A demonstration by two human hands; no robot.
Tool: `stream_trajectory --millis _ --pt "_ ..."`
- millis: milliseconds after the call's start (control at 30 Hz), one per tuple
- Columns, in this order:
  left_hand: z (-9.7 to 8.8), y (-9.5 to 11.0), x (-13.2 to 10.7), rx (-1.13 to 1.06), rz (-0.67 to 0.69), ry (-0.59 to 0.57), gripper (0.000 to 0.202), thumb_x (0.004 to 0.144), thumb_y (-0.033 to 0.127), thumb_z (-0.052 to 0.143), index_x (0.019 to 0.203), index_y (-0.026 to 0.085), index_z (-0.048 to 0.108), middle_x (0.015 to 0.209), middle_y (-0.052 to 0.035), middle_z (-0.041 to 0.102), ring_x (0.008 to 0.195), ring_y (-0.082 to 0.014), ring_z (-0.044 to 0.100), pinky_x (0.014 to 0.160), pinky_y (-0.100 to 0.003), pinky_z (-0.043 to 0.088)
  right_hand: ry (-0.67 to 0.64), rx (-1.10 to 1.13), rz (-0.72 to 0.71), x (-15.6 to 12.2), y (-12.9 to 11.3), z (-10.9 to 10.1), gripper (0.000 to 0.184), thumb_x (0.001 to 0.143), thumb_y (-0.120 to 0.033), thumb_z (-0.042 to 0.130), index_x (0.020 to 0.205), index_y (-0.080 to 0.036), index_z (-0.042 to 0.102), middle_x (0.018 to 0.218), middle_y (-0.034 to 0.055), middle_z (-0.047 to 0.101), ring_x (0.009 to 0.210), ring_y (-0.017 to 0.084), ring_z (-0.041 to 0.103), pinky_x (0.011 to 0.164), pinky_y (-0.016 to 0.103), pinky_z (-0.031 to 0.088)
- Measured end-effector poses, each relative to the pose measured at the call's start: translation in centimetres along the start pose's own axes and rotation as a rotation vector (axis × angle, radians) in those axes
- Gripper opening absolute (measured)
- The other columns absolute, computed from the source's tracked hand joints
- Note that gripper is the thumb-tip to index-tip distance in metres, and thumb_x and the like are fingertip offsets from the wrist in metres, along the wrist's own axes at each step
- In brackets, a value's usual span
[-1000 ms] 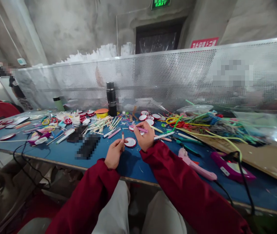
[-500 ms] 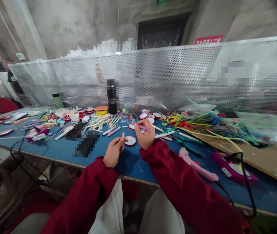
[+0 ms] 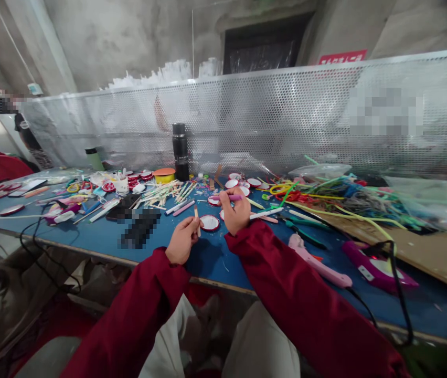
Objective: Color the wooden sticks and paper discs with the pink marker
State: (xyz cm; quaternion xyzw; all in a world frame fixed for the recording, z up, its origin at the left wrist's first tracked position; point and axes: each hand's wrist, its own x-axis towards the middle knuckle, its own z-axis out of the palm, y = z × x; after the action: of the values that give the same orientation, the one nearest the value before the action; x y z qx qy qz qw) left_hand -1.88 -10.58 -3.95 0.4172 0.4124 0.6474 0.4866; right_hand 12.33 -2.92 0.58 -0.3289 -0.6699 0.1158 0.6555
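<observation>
My left hand (image 3: 181,240) is closed on a short tan stick (image 3: 197,219) held upright above the blue table (image 3: 101,240). My right hand (image 3: 235,209) is closed on a pink stick (image 3: 234,198) that points left. Between and just beyond the hands lies a round white disc with a red rim (image 3: 210,222). More red-rimmed discs (image 3: 243,184) lie farther back. Both arms wear dark red sleeves.
A pile of loose sticks (image 3: 166,195), a black flask (image 3: 180,151), an orange-lidded tub (image 3: 164,175), a pink glue gun (image 3: 316,264) with cord, a purple tool (image 3: 376,265), a heap of coloured pipe cleaners (image 3: 345,199) and a perforated metal screen (image 3: 270,115) behind. A person stands far left (image 3: 27,136).
Both hands have lifted slightly away from the table edge; the right hand with the pink stick rose a little. The view tilted down a bit.
</observation>
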Motion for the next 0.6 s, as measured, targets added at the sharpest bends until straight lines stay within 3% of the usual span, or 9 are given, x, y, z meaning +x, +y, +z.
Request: stream_trajectory --millis 600 --pt "0.07 -0.05 -0.10 0.047 -0.011 -0.023 0.038 0.078 0.051 0.071 0.072 0.015 0.062 0.057 0.0048 0.039 0.048 -0.0064 0.032 0.047 -0.022 0.017 0.004 0.061 0.009 -0.04 -0.22 -0.08 0.030 0.097 -0.046 0.050 0.078 -0.023 0.055 0.063 -0.0006 0.067 0.059 0.016 0.062 0.062 0.030 0.046"
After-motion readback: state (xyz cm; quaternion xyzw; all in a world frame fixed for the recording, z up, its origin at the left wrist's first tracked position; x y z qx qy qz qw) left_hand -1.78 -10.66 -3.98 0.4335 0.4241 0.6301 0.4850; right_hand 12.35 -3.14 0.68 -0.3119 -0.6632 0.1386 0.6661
